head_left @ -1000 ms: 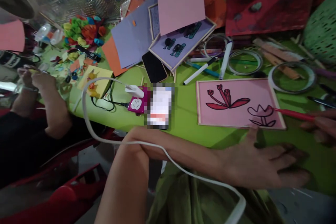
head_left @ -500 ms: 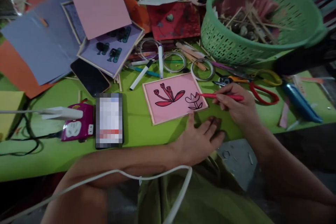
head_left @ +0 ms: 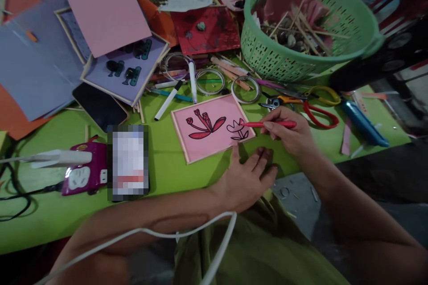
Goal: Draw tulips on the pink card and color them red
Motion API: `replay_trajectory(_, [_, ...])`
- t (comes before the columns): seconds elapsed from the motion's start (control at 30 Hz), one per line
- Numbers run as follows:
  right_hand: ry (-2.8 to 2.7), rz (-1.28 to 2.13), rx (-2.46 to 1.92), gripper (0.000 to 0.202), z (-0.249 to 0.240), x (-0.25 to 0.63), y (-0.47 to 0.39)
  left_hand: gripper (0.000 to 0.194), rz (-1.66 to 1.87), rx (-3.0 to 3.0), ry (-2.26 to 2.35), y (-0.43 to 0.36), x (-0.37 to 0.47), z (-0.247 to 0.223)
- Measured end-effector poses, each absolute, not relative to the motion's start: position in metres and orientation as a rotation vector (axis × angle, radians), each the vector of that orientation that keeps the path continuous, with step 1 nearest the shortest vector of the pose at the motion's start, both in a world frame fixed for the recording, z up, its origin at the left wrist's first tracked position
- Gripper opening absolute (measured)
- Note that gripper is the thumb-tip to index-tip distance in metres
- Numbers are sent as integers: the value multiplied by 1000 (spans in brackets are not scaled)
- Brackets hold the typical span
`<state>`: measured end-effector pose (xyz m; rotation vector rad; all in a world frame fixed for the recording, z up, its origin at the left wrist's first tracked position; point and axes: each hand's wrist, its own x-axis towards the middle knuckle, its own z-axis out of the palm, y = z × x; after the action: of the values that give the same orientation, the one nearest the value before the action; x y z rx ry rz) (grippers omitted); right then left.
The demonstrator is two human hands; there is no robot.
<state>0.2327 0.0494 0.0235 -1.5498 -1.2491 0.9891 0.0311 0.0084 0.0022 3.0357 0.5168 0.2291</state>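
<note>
On the green table lies a pink card [head_left: 207,149] edged with thin wooden sticks. It bears a drawing of red flowers [head_left: 203,127] outlined in black on its left and a tulip outline [head_left: 236,130] on its right, with red on the tulip's right petal. A red marker [head_left: 281,124] is pinched in my right hand [head_left: 292,136], its tip at that petal. My left hand [head_left: 245,176] rests with fingers spread at the card's lower edge, the index fingertip just under the tulip and the palm on the table edge.
Behind the card are tape rolls [head_left: 245,100], markers [head_left: 169,100] and scissors [head_left: 321,118]. A green basket [head_left: 277,62] of sticks and stones stands at back right. Leftward sit a phone [head_left: 100,107], a lit phone [head_left: 129,164] and a purple power strip [head_left: 85,178]. A white cable [head_left: 143,230] crosses my left arm.
The whole view has shifted, so things on the table appear further left. My right hand still holds the red marker at the tulip's petal, and my left hand stays at the card's edge.
</note>
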Motion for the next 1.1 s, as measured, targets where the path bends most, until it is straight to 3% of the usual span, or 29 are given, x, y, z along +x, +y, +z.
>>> replay_trajectory(0.83, [-1260, 1023, -1530, 23, 24, 233, 49, 48, 210, 3054, 511, 10, 29, 7])
replay_trajectory(1.1, [-1255, 934, -1577, 14, 23, 234, 49, 45, 277, 3072, 542, 9, 30, 4])
